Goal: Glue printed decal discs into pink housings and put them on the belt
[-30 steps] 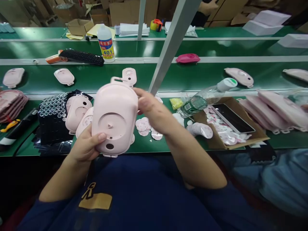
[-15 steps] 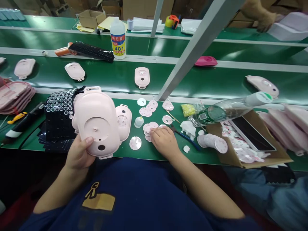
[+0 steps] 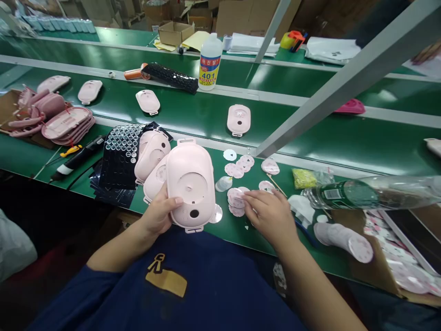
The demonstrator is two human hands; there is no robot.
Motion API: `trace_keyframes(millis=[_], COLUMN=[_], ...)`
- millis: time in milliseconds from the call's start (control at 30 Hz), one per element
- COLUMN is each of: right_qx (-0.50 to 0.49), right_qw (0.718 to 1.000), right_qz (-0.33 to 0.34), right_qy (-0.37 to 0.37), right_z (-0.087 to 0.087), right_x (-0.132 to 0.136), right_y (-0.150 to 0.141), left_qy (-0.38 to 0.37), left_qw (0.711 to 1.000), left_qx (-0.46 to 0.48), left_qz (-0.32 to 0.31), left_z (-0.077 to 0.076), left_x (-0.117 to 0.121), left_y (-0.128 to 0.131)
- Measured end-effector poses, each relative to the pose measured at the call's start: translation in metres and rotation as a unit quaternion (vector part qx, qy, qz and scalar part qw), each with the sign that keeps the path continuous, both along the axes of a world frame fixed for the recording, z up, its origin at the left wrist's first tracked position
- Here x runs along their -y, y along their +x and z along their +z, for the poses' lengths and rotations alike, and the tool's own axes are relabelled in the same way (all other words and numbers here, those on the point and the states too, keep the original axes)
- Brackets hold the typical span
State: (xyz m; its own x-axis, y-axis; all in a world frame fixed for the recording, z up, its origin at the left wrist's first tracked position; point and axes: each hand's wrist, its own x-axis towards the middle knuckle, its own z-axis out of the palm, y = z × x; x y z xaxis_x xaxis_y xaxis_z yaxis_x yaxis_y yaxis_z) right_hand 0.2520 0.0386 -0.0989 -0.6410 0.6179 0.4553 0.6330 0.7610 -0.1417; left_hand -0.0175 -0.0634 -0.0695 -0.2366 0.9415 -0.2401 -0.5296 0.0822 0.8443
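Observation:
My left hand grips a pale pink plastic shell by its lower left edge, thumb on its face; the shell shows a round recess and a dark hole. My right hand rests on the green bench, fingertips pinched at a small pile of round pink-and-white discs. More discs lie scattered just beyond. Two further pink shells lie left of the held one.
A black sheet of round stickers and a black tool lie left. A clear bottle, a cardboard box of discs and a stack of discs stand right. Pink shells ride the conveyor; a glue bottle stands behind. A slanted metal post crosses.
My right hand left the shell and dropped to the disc pile on the bench. My left hand lowered the shell toward me. The view has shifted to the left.

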Motion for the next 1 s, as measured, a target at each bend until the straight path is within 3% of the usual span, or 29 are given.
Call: trace_keyframes(millis=[133, 233, 400, 733, 1000], right_qx=[-0.119, -0.093, -0.051, -0.031, -0.051], right_qw=[0.984, 0.981, 0.984, 0.979, 0.978], right_qz=[0.040, 0.071, 0.117, 0.163, 0.144], right_qy=[0.128, 0.152, 0.126, 0.121, 0.140], right_z=[0.064, 0.090, 0.082, 0.072, 0.067], right_x=[0.032, 0.047, 0.049, 0.035, 0.041], right_y=[-0.020, -0.047, -0.068, -0.055, -0.060], left_qy=[0.010, 0.050, 0.065, 0.071, 0.078], left_qw=[0.999, 0.996, 0.993, 0.987, 0.990], left_qx=[-0.016, -0.018, -0.017, 0.031, -0.024], left_qz=[-0.031, -0.077, -0.095, -0.141, -0.117], left_z=[0.000, 0.004, 0.008, 0.004, 0.006], left_x=[0.001, 0.003, 0.007, 0.007, 0.005], left_y=[0.011, 0.021, 0.024, 0.019, 0.017])
